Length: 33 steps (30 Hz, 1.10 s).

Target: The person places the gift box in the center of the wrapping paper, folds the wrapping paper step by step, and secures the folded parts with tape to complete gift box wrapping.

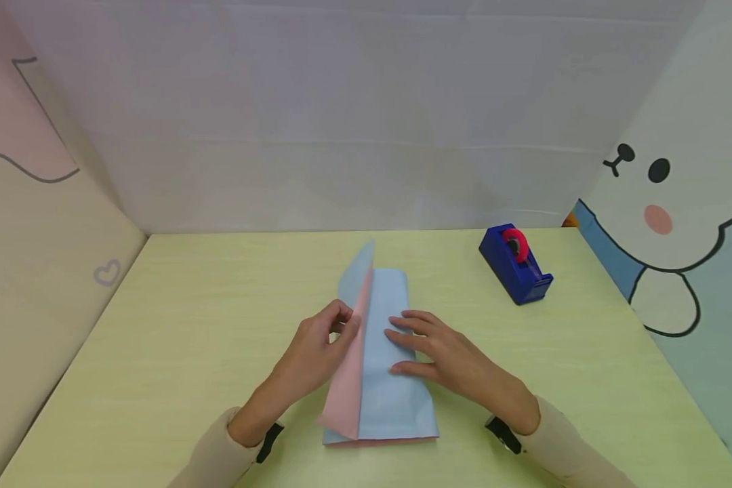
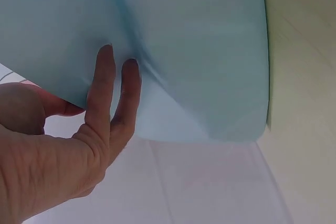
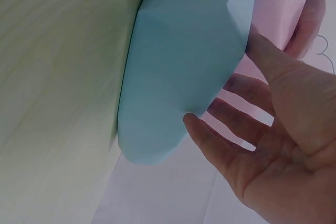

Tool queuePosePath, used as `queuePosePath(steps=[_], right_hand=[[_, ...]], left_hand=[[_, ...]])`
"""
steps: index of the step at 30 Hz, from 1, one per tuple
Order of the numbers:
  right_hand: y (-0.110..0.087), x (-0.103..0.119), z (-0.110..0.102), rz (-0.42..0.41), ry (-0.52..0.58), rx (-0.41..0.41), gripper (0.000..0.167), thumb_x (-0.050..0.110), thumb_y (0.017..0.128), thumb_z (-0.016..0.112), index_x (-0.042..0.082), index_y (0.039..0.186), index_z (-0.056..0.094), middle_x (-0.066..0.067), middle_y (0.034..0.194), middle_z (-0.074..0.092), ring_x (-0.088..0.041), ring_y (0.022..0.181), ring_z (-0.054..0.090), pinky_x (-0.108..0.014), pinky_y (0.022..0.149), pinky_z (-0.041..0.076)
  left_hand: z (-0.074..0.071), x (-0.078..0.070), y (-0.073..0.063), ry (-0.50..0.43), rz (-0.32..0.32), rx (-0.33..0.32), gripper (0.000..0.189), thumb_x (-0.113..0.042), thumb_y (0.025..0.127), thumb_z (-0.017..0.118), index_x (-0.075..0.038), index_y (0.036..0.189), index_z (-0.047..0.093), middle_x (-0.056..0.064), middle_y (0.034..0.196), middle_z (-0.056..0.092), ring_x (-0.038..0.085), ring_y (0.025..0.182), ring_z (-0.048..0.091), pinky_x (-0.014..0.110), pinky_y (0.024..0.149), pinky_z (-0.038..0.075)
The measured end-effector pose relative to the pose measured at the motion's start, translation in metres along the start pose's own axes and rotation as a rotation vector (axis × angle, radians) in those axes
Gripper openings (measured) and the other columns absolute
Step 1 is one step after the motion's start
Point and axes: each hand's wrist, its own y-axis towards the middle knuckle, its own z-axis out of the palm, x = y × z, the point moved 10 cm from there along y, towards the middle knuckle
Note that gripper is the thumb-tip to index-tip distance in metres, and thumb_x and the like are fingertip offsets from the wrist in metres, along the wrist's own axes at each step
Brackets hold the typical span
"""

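On a pale yellow-green wood-grain tabletop, before a creased whitish backdrop and cartoon-printed side walls, lies a folded blue-and-pink paper sheet, the left hand pinching its raised flap, the right hand resting on it, fingers spread loosely.

Soft, muted light with faint shadows

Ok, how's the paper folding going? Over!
Left hand pinches raised flap of paper. Right hand touches paper's other side. Tape dispenser stands apart, not in the way.
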Motion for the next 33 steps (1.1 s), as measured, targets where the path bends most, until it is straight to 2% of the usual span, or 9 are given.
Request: queuePosePath(steps=[4,9,18,25,29,32,33], right_hand=[[0.0,0.001,-0.001,-0.011,0.0,-0.012,0.055,0.039,0.094,0.074,0.008,0.138,0.066,-0.01,0.146,0.059,-0.034,0.138,0.049,-0.048,0.104,0.05],[0.0,0.001,-0.003,-0.019,0.005,-0.02,0.055,0.037,0.093,0.075,0.008,0.138,0.066,-0.011,0.145,0.06,-0.034,0.137,0.05,-0.049,0.103,0.05],[-0.001,0.002,-0.002,-0.023,0.011,-0.021,0.055,0.038,0.093,0.075,0.009,0.139,0.066,-0.01,0.145,0.06,-0.033,0.137,0.049,-0.048,0.103,0.051],[-0.001,0.001,-0.001,-0.02,0.004,-0.014,0.055,0.038,0.094,0.075,0.009,0.139,0.066,-0.01,0.145,0.06,-0.034,0.138,0.049,-0.049,0.103,0.05],[-0.001,0.002,-0.002,-0.055,-0.045,-0.023,0.043,0.029,0.091,0.08,0.003,0.125,0.073,-0.015,0.138,0.063,-0.035,0.134,0.051,-0.048,0.102,0.051],[-0.001,0.004,-0.003,-0.078,-0.063,-0.035,0.037,0.024,0.088,0.083,0.002,0.116,0.073,-0.016,0.133,0.064,-0.036,0.132,0.053,-0.046,0.103,0.051],[-0.001,0.004,-0.003,-0.079,-0.055,-0.038,0.04,0.024,0.087,0.084,0.001,0.118,0.072,-0.016,0.133,0.064,-0.035,0.132,0.053,-0.046,0.103,0.05]], left_hand=[[0.006,0.001,0.001,0.007,-0.004,0.006,0.009,-0.014,0.105,0.059,-0.013,0.097,0.061,-0.005,0.09,0.068,0.013,0.096,0.068,0.029,0.075,0.052],[0.011,0.001,0.004,0.017,-0.012,0.002,0.01,-0.015,0.105,0.059,-0.014,0.095,0.061,-0.005,0.091,0.068,0.014,0.096,0.068,0.034,0.079,0.054],[0.019,0.005,0.007,0.043,-0.038,-0.008,0.013,-0.015,0.104,0.06,-0.013,0.091,0.061,0.0,0.094,0.07,0.015,0.09,0.068,0.037,0.08,0.056],[0.024,0.006,0.008,0.039,-0.019,0.012,0.014,-0.018,0.105,0.06,-0.011,0.092,0.062,0.001,0.092,0.069,0.015,0.089,0.068,0.035,0.079,0.056],[0.027,0.006,0.008,-0.014,-0.017,0.048,0.026,-0.027,0.108,0.055,-0.008,0.092,0.063,0.003,0.089,0.067,0.015,0.083,0.069,0.03,0.075,0.057],[0.03,0.005,0.008,-0.042,-0.008,0.077,0.025,-0.022,0.109,0.053,-0.005,0.094,0.063,0.007,0.089,0.067,0.017,0.081,0.068,0.028,0.075,0.059],[0.03,0.004,0.008,-0.031,0.006,0.079,0.022,-0.018,0.109,0.053,-0.004,0.095,0.063,0.007,0.091,0.067,0.017,0.082,0.068,0.029,0.076,0.059]])
